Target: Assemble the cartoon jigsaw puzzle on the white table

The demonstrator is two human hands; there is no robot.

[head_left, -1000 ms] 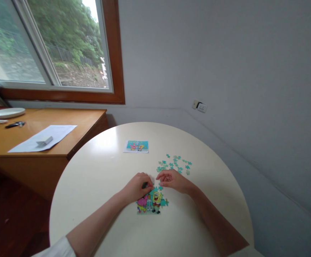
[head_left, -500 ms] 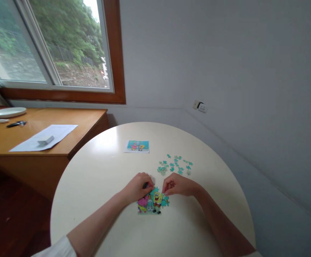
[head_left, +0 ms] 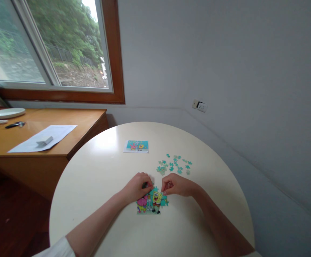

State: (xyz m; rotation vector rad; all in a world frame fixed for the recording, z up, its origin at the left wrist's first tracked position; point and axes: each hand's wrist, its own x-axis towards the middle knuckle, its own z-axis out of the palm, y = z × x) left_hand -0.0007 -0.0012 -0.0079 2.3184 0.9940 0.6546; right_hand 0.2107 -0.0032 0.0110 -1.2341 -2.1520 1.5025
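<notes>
A partly joined jigsaw puzzle (head_left: 156,206) with cartoon figures, a yellow square one and a pink one, lies flat on the round table. My left hand (head_left: 138,186) is closed at its upper left edge, the thumb pressed against the joined pieces and covering that corner. At the upper right edge my right hand (head_left: 179,184) pinches thumb and finger together on a puzzle piece, mostly hidden by the fingertips. Beyond my right hand, several loose teal puzzle pieces (head_left: 171,164) are scattered. Farther back lies a small picture card (head_left: 137,146) with the same figures.
The round white table (head_left: 96,164) fills the middle. Left of it stands a wooden desk (head_left: 91,119) bearing a paper sheet (head_left: 61,134), a small white box (head_left: 45,141), a black object (head_left: 15,124) and a white plate (head_left: 6,113). A wall socket (head_left: 202,106) is at the back right.
Both hands stay almost where they were at the puzzle's upper edges. The whole view has shifted very slightly; the loose pieces and the card lie as before.
</notes>
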